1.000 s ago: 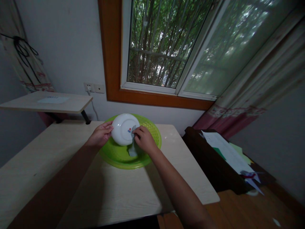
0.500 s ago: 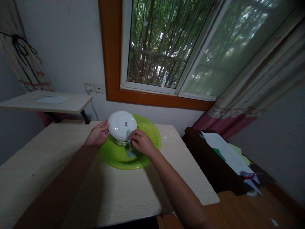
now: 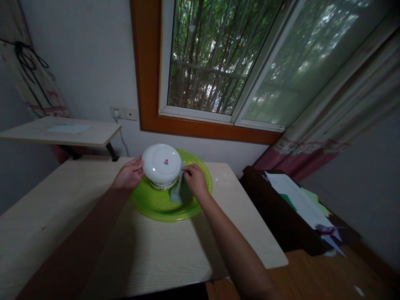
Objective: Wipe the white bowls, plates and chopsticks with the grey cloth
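Observation:
My left hand (image 3: 129, 173) grips the left rim of a white plate (image 3: 158, 164), its underside with a small red and blue mark turned toward me. At the plate's right edge, my right hand (image 3: 194, 177) is closed on a grey-blue cloth (image 3: 178, 191) that hangs down from the fingers. Beneath the plate shows part of a white bowl-like dish (image 3: 161, 187) with a patterned band; the rest is hidden. That dish sits in a wide green plastic basin (image 3: 153, 208), which stands on the pale wooden table.
The pale table (image 3: 168, 250) extends to both sides. A raised wooden shelf (image 3: 93, 135) on black legs stands at the left. Beyond the table's right edge is a dark brown piece of furniture (image 3: 265, 200) with papers (image 3: 292, 196). A window (image 3: 215, 62) is behind.
My right hand and the cloth have moved right, from the plate's lower face to its right edge. The plate has shifted very slightly; my left hand keeps its hold.

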Demonstrator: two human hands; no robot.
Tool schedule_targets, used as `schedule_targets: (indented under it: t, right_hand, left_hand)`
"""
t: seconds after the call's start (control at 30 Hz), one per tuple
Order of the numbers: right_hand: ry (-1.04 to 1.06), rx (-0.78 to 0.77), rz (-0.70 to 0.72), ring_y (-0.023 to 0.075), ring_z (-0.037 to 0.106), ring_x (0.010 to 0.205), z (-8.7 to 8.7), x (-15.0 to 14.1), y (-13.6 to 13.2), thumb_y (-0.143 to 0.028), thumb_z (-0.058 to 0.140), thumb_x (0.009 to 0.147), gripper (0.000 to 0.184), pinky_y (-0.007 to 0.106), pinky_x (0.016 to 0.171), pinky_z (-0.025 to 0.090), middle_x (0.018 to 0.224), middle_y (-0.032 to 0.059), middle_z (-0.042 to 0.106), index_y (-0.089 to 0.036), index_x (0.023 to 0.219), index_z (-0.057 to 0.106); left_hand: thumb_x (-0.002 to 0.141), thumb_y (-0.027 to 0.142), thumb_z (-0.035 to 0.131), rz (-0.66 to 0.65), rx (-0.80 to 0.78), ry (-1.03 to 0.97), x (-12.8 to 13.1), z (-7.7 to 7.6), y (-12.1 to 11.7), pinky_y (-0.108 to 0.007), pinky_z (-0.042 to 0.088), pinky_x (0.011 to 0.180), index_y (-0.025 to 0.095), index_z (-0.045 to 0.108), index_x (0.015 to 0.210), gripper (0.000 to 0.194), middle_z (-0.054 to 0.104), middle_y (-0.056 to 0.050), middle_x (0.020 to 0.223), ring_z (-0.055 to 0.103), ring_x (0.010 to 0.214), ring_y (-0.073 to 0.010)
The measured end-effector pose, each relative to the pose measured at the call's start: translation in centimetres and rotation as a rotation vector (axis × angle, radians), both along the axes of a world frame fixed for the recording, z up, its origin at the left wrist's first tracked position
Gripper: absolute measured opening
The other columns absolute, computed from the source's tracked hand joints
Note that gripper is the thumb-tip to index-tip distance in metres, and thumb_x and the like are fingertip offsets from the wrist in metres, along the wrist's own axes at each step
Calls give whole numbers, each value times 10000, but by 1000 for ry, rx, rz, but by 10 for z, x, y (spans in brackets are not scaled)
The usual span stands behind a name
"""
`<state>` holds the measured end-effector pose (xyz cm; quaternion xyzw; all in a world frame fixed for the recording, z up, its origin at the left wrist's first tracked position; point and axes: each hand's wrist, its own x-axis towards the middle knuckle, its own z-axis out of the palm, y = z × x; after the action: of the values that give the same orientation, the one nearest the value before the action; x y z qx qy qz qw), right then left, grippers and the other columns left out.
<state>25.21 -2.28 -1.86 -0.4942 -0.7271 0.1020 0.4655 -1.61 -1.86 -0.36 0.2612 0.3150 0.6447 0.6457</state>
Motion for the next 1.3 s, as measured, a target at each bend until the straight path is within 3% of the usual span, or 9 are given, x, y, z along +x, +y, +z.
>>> schedule_targets:
  t: [0.17,0.4,0.47,0.67,1.0,1.3]
  right_hand:
    - [66,35,73,182,626,882,4,-2,-2,-119,607,863,215,305,817,509,936,49,667,-215,977,762]
    - [-16,-4,454,170,636,923,9,-12,-17,-94,619,858,215,301,841,513,974,43,680,-229,958,752]
    - [-12,8,421,174,636,925,8,-11,-14,-95,615,856,208,306,846,511,970,47,679,-223,948,751]
    - [60,29,30,195,622,876,1,-2,1,-129,596,844,170,336,823,519,914,50,658,-201,909,735]
    - [185,1,-102,209,632,938,-3,7,6,-150,527,855,277,362,860,537,1057,88,676,-194,1052,716]
    - [244,85,-11,201,644,1064,9,7,-1,-117,447,869,393,382,1008,483,1114,53,727,-239,1102,739]
  left_hand:
    - [833,-40,561,-5,-10,-4,0,0,1,-171,585,693,78,683,1070,291,738,-76,963,708,772,-109]
    - [839,-37,552,36,-1,5,2,1,-1,-184,589,716,83,678,1062,283,735,-90,991,711,804,-116]
    - [837,-38,556,33,4,7,2,1,-1,-178,586,718,79,677,1065,284,734,-89,987,709,803,-113]
    - [806,-38,587,8,4,20,2,2,-2,-161,572,718,73,683,1066,299,736,-86,970,699,783,-101]
    - [710,34,745,-132,70,123,0,-6,-3,-192,554,684,86,698,1076,373,742,-87,939,679,748,-123]
    - [599,191,884,-288,86,312,4,-7,-9,-241,520,679,125,696,1028,473,743,-74,913,673,742,-147]
